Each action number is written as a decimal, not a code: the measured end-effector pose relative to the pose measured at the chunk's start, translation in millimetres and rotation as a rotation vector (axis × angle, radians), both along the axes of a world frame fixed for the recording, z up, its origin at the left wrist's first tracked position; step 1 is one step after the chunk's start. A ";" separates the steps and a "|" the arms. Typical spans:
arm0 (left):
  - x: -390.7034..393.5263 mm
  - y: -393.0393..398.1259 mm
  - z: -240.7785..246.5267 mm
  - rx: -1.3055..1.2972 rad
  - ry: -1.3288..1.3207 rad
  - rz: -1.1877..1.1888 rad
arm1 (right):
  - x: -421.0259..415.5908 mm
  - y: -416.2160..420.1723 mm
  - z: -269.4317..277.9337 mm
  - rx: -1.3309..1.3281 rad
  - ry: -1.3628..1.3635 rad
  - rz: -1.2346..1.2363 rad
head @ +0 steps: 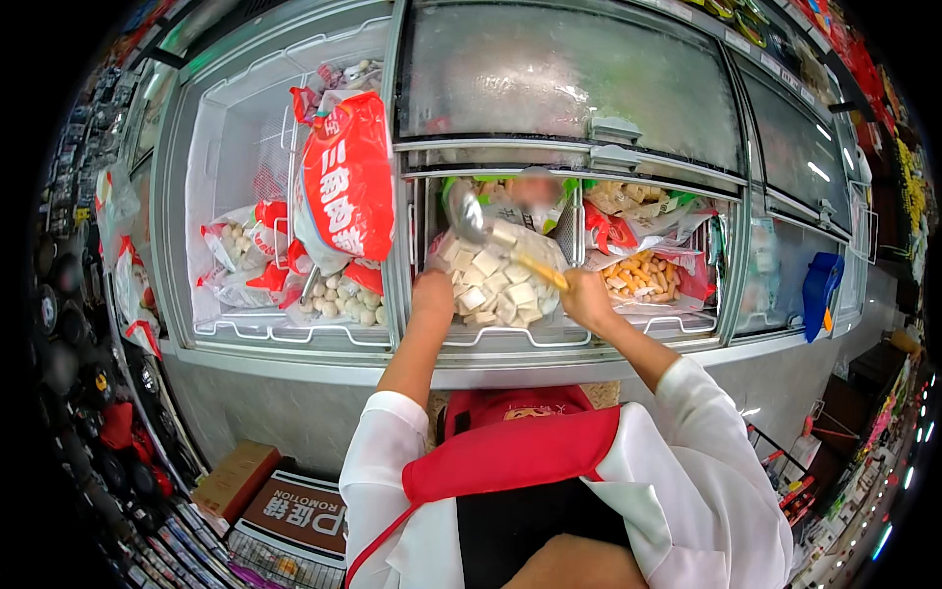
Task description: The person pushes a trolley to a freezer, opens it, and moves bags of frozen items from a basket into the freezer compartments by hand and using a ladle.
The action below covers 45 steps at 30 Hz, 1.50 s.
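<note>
In the middle freezer bay, an opened clear plastic bag holds pale, square-cut frozen pieces point(497, 283). My left hand point(434, 293) closes on the bag's left edge. The yellow handle of a metal ladle point(468, 213) is in my right hand point(585, 298), at the bag's right side. The ladle's bowl hangs over the far left part of the pieces. My fingertips are partly hidden. Right of the bag, an open bag of orange and white sticks point(642, 278) lies in a neighbouring basket.
A large red and white bag point(346, 177) leans in the left bay, above white frozen balls point(342, 300). Frosted sliding lids point(567, 73) cover the far side. Wire basket rims point(519, 335) and the freezer's front edge point(515, 375) run before me. A blue scoop-like object point(820, 294) is at right.
</note>
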<state>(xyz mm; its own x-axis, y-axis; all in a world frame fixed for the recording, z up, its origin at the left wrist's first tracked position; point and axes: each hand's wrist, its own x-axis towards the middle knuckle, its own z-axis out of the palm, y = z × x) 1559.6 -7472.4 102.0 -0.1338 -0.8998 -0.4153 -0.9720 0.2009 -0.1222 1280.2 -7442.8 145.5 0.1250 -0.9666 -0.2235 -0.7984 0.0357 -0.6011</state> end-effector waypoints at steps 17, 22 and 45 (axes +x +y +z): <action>-1.6 -31.4 4.4 0.137 0.045 0.082 | -36.7 7.7 -7.0 0.116 0.114 -0.065; -44.9 -60.8 65.8 -0.308 0.656 -0.053 | -46.8 17.3 25.1 0.047 0.122 -0.039; -11.7 -67.9 136.8 -0.726 0.710 -0.272 | -3.3 43.5 117.5 0.011 -0.251 -0.663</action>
<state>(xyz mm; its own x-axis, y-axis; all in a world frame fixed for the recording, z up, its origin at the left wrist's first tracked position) 1548.0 -7540.3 238.9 -0.3699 -0.8042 0.4652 -0.8007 0.5299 0.2795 1276.9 -7399.3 263.0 -0.4400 -0.8547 -0.2753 -0.4437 0.4735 -0.7609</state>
